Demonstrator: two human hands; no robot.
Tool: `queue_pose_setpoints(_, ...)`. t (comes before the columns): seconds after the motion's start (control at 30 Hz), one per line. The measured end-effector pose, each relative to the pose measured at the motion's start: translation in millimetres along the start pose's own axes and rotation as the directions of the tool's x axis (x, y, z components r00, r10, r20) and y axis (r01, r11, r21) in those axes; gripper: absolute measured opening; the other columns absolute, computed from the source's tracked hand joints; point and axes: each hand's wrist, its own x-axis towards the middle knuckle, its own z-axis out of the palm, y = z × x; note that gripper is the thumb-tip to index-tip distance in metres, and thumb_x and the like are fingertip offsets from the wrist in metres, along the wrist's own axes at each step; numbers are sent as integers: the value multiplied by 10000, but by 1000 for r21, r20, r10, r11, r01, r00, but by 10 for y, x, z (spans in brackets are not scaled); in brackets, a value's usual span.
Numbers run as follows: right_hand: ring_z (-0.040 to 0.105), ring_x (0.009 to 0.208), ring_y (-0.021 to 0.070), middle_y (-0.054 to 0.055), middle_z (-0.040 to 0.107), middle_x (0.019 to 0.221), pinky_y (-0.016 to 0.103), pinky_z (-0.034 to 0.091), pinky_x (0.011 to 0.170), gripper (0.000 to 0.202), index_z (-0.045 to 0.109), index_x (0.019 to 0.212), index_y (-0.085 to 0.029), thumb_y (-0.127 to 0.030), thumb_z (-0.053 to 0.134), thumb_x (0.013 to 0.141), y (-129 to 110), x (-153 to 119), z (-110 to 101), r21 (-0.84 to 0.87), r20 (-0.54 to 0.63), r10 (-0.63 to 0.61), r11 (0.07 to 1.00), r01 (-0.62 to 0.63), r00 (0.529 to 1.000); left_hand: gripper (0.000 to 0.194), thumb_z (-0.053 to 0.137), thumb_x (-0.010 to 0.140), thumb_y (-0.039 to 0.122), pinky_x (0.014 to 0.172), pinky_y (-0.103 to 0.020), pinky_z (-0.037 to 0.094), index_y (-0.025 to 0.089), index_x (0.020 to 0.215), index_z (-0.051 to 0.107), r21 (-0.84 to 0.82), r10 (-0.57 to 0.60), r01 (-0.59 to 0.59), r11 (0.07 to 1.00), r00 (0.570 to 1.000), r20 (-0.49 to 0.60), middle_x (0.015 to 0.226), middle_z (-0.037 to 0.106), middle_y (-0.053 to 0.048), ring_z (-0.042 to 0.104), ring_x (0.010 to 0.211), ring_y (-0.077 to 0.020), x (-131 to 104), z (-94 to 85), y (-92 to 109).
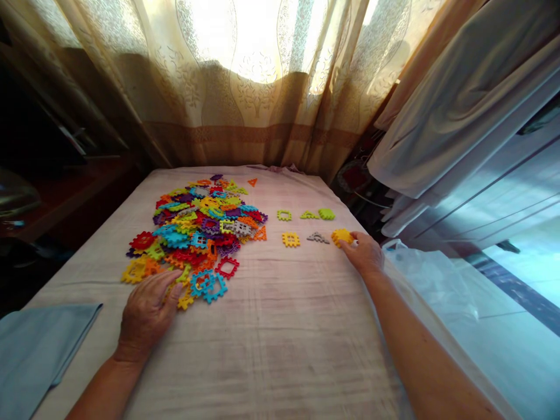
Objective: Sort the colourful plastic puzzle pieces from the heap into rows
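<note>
At right, narrow right-hand grip (366,253) on yellow piece (340,237).

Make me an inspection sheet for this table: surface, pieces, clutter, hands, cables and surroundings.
Surface: table under a pale, creased cloth.
Pieces: multicoloured pile left of centre; set apart to its right, green square frame, green triangular piece, green rounded piece, yellow window piece, grey triangular piece, yellow rounded piece.
Clutter: folded blue-grey cloth, near left corner.
Hands: left hand at the pile's near edge, grip unclear; right hand has fingers on the yellow rounded piece.
Cables: thin pale strand beyond the right edge, too indistinct to identify.
Surroundings: curtain behind, hanging fabric and plastic bag right.
</note>
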Motion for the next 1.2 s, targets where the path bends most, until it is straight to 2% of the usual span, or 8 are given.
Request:
queue_pose_setpoints(0.2,620,951,315,172,683,1047,420,490,805,482,670,1103,-131,-473,575,777,-39,-28,-38,-25,31,-27,999,28,999,390,532,868,486,1032,-478,411,245,1162,623,-38,28,-24,999,993,115,1151,681,-93,612,1090,-276,-27,48,93)
queue_pose_setpoints(0.33,593,1007,330,165,673,1079,465,473,869,432,663,1088,-145,-436,525,801,-138,-88,-76,50,-78,-135,989,139,988,501,559,829,548,1075,-499,349,234,1217,603,-3,3,-2,1000,982,188,1226,644,-107,560,1171,-293,-50,72,135)
queue_pose_setpoints(0.63,620,1038,272,130,686,1096,451,478,955,279,684,993,-190,-328,484,856,-945,-581,-173,359,-180,-432,808,468,884,232,558,838,367,1060,-497,343,283,980,721,-112,-22,50,992,971,237,1047,725,-48,615,1060,-254,-29,30,204)
queue_pose_setpoints(0.73,641,1015,250,92,705,1075,442,493,950,245,688,1000,-231,-301,499,861,-1250,-814,-233,460,-153,-503,726,512,851,288,573,830,471,903,-405,469,248,934,723,-199,-155,193,961,969,190,913,738,-59,657,888,-232,26,22,322)
queue_pose_setpoints(0.83,659,987,230,86,721,1042,405,514,921,235,690,1011,-229,-274,508,868,-1517,-1036,-342,584,-106,-587,617,528,803,424,594,795,540,655,-297,501,213,1049,683,-329,-370,448,831,887,275,710,699,-17,638,646,-183,92,38,499)
queue_pose_setpoints(0.93,675,921,214,81,735,1000,365,534,845,222,693,1006,-217,-272,527,869,-1729,-1224,-448,713,-42,-619,531,458,784,511,593,794,545,544,-244,463,196,1165,631,-501,-387,618,606,780,492,649,666,14,610,565,-153,160,53,675)
queue_pose_setpoints(1.0,680,819,189,65,742,944,314,541,719,221,693,1013,-217,-295,546,867,-1833,-1323,-488,794,38,-609,500,346,792,527,609,788,533,529,-233,452,193,1191,626,-548,-349,651,525,752,559,667,667,10,606,572,-148,206,54,768)
queue_pose_setpoints(1.2,612,612,129,11,705,730,239,465,572,236,679,1005,-194,-317,589,825,-1934,-1447,-439,914,304,-584,401,-58,752,469,588,820,482,502,-214,415,186,1178,648,-517,-233,577,632,778,584,591,590,39,529,520,-111,313,65,926)
